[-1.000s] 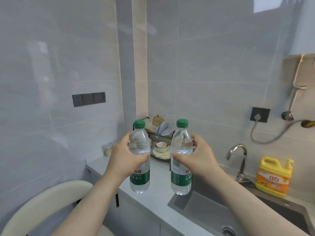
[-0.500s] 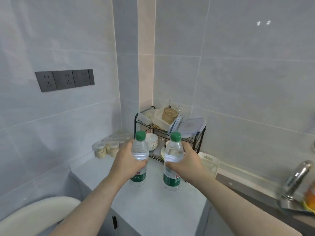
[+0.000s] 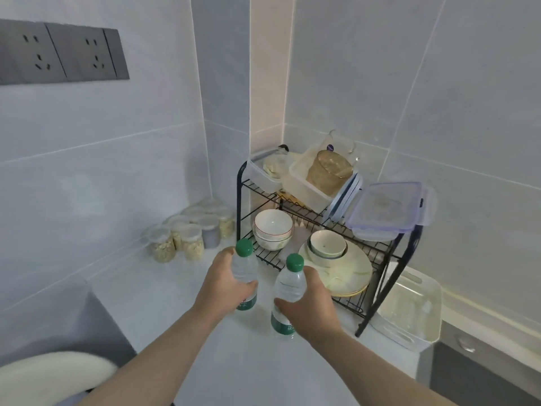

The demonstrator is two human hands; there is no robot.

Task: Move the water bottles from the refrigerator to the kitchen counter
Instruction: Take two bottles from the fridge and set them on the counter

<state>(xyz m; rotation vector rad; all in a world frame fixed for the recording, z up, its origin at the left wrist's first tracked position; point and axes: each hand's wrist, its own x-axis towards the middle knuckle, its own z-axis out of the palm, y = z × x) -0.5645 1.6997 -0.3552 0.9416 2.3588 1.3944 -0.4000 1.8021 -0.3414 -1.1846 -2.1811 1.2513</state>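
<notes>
I hold two clear water bottles with green caps and green labels, both upright. My left hand (image 3: 222, 285) grips the left bottle (image 3: 244, 266) around its middle. My right hand (image 3: 310, 309) grips the right bottle (image 3: 288, 285) the same way. Both bottles are low over the white kitchen counter (image 3: 164, 294), just in front of the dish rack; I cannot tell whether their bases touch the surface. The refrigerator is not in view.
A black wire dish rack (image 3: 377, 291) with bowls, plates and plastic boxes stands in the corner behind the bottles. Several small jars (image 3: 187, 238) sit against the left wall. A white basket (image 3: 409, 312) lies right of the rack. Wall sockets (image 3: 58, 54) are upper left.
Both hands have carried the bottles forward and down toward the counter in front of the dish rack. My view has swung left, away from the sink and tap.
</notes>
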